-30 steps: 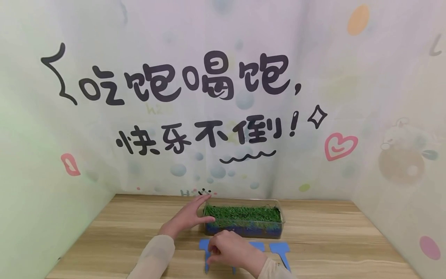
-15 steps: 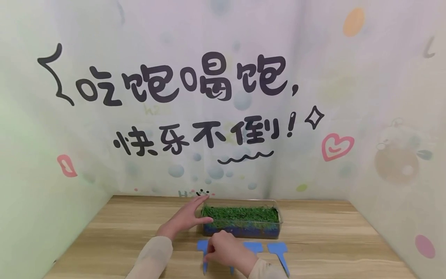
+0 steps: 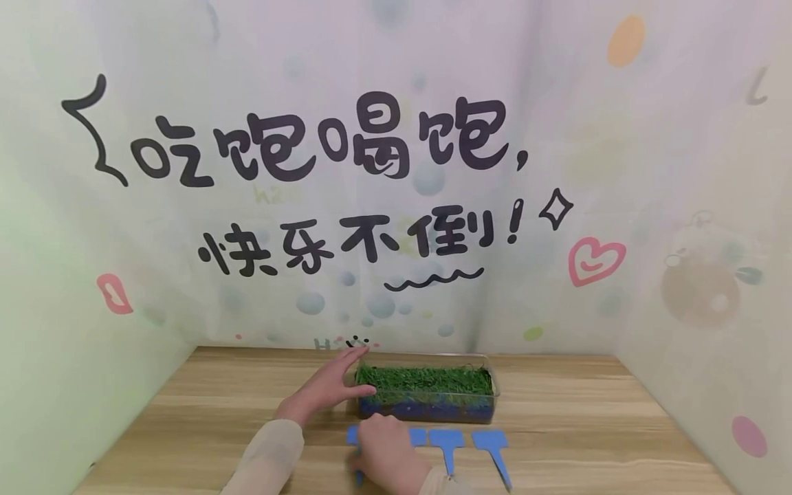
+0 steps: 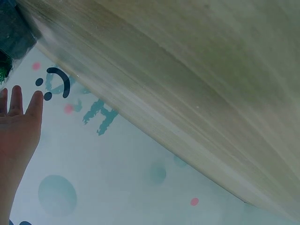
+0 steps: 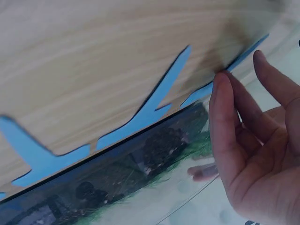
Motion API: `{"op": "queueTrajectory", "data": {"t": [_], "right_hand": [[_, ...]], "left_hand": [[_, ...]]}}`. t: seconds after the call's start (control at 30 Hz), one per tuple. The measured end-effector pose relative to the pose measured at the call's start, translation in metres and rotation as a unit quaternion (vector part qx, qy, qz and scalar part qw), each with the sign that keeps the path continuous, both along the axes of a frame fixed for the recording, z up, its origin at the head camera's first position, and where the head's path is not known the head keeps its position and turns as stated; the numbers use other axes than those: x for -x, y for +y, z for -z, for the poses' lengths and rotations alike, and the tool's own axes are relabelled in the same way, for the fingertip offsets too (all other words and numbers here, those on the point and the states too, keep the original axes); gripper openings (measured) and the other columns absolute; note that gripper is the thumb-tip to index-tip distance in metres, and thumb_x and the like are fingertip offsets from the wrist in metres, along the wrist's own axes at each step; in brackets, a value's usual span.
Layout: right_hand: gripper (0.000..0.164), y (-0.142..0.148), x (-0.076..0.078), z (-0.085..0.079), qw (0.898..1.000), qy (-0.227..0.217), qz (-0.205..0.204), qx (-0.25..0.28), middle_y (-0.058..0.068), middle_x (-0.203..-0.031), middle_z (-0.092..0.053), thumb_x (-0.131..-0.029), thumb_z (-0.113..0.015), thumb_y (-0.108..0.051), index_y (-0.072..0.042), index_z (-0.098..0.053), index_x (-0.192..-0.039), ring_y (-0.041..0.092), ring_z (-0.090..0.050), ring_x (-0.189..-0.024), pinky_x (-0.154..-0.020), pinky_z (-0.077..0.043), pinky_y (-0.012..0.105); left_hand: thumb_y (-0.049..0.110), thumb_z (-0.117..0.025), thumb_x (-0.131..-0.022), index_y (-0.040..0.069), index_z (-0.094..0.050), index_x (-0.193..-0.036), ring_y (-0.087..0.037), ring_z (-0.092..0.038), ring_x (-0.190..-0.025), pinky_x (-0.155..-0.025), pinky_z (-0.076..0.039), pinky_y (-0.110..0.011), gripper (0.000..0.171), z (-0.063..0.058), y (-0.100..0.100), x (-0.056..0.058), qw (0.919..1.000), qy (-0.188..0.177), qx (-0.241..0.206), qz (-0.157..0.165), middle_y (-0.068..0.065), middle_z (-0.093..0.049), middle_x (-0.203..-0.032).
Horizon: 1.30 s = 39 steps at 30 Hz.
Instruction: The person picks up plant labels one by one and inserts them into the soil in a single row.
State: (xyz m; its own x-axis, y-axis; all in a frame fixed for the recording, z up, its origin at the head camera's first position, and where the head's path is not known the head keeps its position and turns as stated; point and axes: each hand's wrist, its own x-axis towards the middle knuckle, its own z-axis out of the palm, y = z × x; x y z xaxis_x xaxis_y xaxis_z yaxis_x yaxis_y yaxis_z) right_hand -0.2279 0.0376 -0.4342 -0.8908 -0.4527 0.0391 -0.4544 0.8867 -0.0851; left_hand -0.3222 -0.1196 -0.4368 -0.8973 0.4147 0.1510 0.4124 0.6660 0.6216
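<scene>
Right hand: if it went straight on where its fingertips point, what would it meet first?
Likely the leftmost blue tag, close to the right hand; whether they touch is unclear.

Grass [image 3: 427, 378] in box [image 3: 433, 412] on table [image 3: 575, 412], row of tags [image 3: 447, 438] before it, backdrop [image 3: 538, 295] behind

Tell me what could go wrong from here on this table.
The leftmost blue tag seems to lie flat on the tabletop beneath the right grip, so it might slide rather than lift. The next blue tag is partly covered by that grip and could get nudged out of line. The left grip is only at the left end of the clear tray, so a bump might swing its other end.
</scene>
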Motion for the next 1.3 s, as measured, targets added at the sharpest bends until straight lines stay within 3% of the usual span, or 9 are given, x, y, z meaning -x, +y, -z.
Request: {"op": "queueTrajectory", "data": {"t": [0.23,0.4,0.57,0.7,0.83,0.93,1.17,1.3], "right_hand": [[0.019,-0.005,-0.006,0.004,0.997,0.073,-0.003,-0.029,-0.002,-0.066,-0.067,-0.078,-0.086,-0.032,-0.017,-0.076,-0.074,0.013,-0.059,-0.052,-0.045,-0.050,0.027],[0.010,-0.007,-0.008,0.004,0.997,0.069,0.012,-0.035,-0.001,-0.070,-0.069,-0.083,-0.080,-0.020,-0.017,-0.076,-0.075,0.016,-0.062,-0.057,-0.049,-0.053,0.030],[0.016,-0.007,-0.006,0.006,0.997,0.062,0.022,-0.037,-0.001,-0.067,-0.067,-0.086,-0.078,-0.020,-0.018,-0.073,-0.070,0.017,-0.061,-0.056,-0.049,-0.053,0.031],[0.029,-0.004,-0.004,0.005,0.999,0.031,0.028,-0.022,-0.001,-0.057,-0.060,-0.086,-0.077,-0.020,-0.017,-0.066,-0.060,0.015,-0.055,-0.049,-0.045,-0.048,0.028],[0.045,0.002,-0.002,0.001,0.999,-0.025,0.026,0.020,-0.006,-0.045,-0.040,-0.084,-0.077,-0.014,-0.017,-0.048,-0.049,0.010,-0.040,-0.042,-0.039,-0.035,0.023],[0.045,0.007,0.000,-0.001,0.996,-0.056,0.004,0.064,-0.010,-0.047,-0.036,-0.083,-0.076,-0.009,-0.019,-0.046,-0.051,0.008,-0.035,-0.043,-0.041,-0.032,0.022],[0.016,0.018,0.006,0.001,0.986,-0.092,-0.058,0.129,-0.012,-0.062,-0.057,-0.083,-0.076,-0.007,-0.019,-0.068,-0.076,0.001,-0.048,-0.053,-0.052,-0.042,0.019],[0.017,0.024,0.009,-0.001,0.980,-0.090,-0.063,0.164,-0.010,-0.072,-0.068,-0.081,-0.075,-0.002,-0.018,-0.076,-0.087,-0.001,-0.055,-0.060,-0.056,-0.047,0.018]], "left_hand": [[0.049,-0.074,-0.087,0.015,-0.037,-0.155,-0.044,-0.039,-0.143,-0.110,-0.038,-0.063,0.084,0.001,0.000,0.000,1.0000,0.008,0.001,0.003,-0.018,-0.033,-0.161],[0.050,-0.074,-0.086,0.014,-0.038,-0.155,-0.044,-0.041,-0.142,-0.109,-0.039,-0.063,0.085,0.001,-0.001,0.000,0.9999,0.014,0.001,0.002,-0.018,-0.034,-0.160],[0.050,-0.074,-0.086,0.014,-0.038,-0.155,-0.044,-0.041,-0.141,-0.109,-0.039,-0.063,0.086,0.001,-0.001,0.001,0.9998,0.017,0.003,0.001,-0.018,-0.034,-0.160],[0.050,-0.074,-0.086,0.015,-0.038,-0.155,-0.044,-0.040,-0.142,-0.109,-0.038,-0.063,0.085,0.001,-0.001,0.000,0.9999,0.013,0.002,0.001,-0.019,-0.033,-0.160],[0.050,-0.073,-0.087,0.015,-0.037,-0.155,-0.044,-0.040,-0.142,-0.109,-0.038,-0.064,0.085,0.001,0.000,0.000,1.0000,0.005,-0.001,0.003,-0.019,-0.032,-0.161],[0.050,-0.073,-0.087,0.016,-0.037,-0.156,-0.045,-0.039,-0.142,-0.109,-0.038,-0.064,0.084,0.001,-0.001,0.000,1.0000,0.002,-0.003,0.002,-0.018,-0.032,-0.161],[0.050,-0.073,-0.087,0.017,-0.037,-0.155,-0.044,-0.039,-0.142,-0.109,-0.038,-0.065,0.084,0.001,-0.001,0.000,1.0000,0.002,-0.003,0.003,-0.018,-0.032,-0.161],[0.052,-0.072,-0.087,0.018,-0.037,-0.156,-0.044,-0.039,-0.143,-0.109,-0.038,-0.065,0.084,0.001,-0.001,0.000,1.0000,0.000,-0.003,0.001,-0.017,-0.032,-0.161]]}}
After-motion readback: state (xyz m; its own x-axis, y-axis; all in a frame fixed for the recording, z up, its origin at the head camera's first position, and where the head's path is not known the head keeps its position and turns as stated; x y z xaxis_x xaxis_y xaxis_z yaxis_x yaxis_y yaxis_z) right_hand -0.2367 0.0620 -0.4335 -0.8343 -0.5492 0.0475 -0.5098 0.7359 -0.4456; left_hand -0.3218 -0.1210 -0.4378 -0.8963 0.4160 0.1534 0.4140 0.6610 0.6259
